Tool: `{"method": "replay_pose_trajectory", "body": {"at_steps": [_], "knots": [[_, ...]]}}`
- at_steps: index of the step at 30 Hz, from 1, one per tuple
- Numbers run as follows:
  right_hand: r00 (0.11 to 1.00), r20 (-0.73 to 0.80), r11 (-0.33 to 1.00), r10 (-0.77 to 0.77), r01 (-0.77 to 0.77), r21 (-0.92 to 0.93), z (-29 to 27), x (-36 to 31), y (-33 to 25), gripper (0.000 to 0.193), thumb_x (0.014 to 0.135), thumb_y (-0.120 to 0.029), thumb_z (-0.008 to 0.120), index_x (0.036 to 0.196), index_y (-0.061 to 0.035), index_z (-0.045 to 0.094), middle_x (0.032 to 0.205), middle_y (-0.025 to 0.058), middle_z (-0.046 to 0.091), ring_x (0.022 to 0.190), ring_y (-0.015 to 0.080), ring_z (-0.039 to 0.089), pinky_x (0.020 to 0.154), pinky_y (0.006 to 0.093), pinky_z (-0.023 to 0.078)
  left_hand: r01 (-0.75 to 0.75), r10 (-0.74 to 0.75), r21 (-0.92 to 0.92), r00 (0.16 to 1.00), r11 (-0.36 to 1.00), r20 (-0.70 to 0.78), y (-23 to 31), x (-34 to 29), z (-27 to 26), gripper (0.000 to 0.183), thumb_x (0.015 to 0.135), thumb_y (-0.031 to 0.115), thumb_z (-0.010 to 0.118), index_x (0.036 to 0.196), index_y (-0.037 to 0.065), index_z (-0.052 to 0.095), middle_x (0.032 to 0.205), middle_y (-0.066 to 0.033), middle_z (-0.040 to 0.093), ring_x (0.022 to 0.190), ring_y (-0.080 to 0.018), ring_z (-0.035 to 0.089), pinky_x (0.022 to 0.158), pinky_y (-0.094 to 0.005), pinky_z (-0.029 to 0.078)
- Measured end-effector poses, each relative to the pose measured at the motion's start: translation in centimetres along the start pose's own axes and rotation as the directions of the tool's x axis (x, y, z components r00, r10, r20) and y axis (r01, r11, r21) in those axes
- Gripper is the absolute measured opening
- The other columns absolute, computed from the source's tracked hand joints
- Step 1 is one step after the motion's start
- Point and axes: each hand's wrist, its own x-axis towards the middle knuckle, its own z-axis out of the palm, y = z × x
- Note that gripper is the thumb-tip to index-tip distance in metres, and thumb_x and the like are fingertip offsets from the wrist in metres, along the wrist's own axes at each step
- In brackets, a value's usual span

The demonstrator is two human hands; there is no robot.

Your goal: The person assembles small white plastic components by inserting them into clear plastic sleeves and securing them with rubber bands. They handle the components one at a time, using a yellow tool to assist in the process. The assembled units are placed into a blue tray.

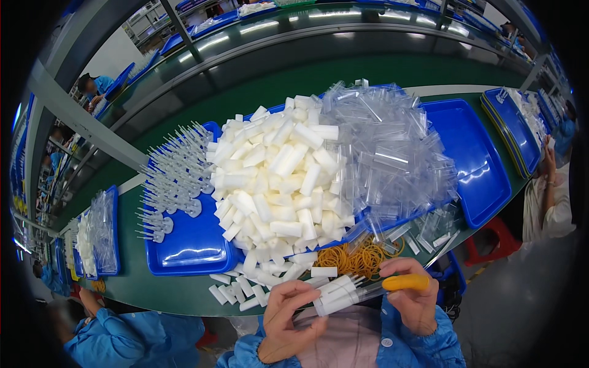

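My left hand (289,322) is closed around the near end of a few clear plastic tubes with white foam cylinders (337,296) inside, held in front of my chest. Thin white tips stick out at their far right end. My right hand (412,295), a yellow finger cot (406,283) on one finger, is curled at the right end of a clear tube (372,293) and seems to pinch it. Just beyond the hands lies a heap of yellow-brown rubber bands (353,260). Loose white foam cylinders (242,288) lie on the table left of them.
A big pile of white foam cylinders (276,178) and a pile of clear tubes (392,153) rise behind. White stemmed plastic parts (178,165) stand in a blue tray (190,248) on the left. Another blue tray (475,165) is at right. Co-workers (132,334) sit on both sides.
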Motion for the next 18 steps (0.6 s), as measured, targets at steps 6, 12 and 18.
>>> {"method": "replay_pose_trajectory", "body": {"at_steps": [6, 12, 18], "knots": [[0.979, -0.129, 0.981, 0.16, -0.144, 0.128, 0.3, -0.4, 1.4, 0.02, 0.078, -0.007, 0.068, 0.095, 0.0013, 0.061, 0.102, 0.0131, 0.06, 0.104, 0.026, 0.054, 0.094, 0.0383, 0.038, 0.129, -0.12, -0.158, 0.991, 0.979, 0.063, -1.8, -0.5, 0.1, 0.043, 0.066, -0.001, 0.075, 0.106, -0.002, 0.06, 0.113, -0.0153, 0.048, 0.106, -0.0236, 0.052, 0.091, -0.0356, 0.044], [0.982, -0.16, 0.991, 0.105, -0.089, 0.102, 0.8, -0.8, 1.0, 0.016, 0.076, -0.007, 0.069, 0.091, -0.0018, 0.063, 0.09, 0.007, 0.064, 0.113, 0.028, 0.05, 0.099, 0.0452, 0.032, 0.263, -0.19, -0.568, 0.964, 0.78, 0.186, -2.1, -1.1, -0.2, 0.04, 0.074, -0.002, 0.073, 0.11, -0.001, 0.058, 0.117, -0.0112, 0.047, 0.106, -0.0198, 0.053, 0.093, -0.0334, 0.047], [0.999, -0.052, 0.996, -0.006, 0.001, -0.087, 1.3, -1.3, 0.5, 0.013, 0.073, -0.01, 0.071, 0.084, -0.0033, 0.067, 0.089, 0.0055, 0.065, 0.111, 0.0294, 0.053, 0.103, 0.0521, 0.025, 0.318, -0.259, -0.601, 0.948, 0.733, 0.186, -1.3, -1.1, 0.0, 0.04, 0.074, 0.0, 0.073, 0.108, -0.006, 0.054, 0.114, -0.0159, 0.047, 0.104, -0.0224, 0.054, 0.094, -0.0379, 0.045]]}}
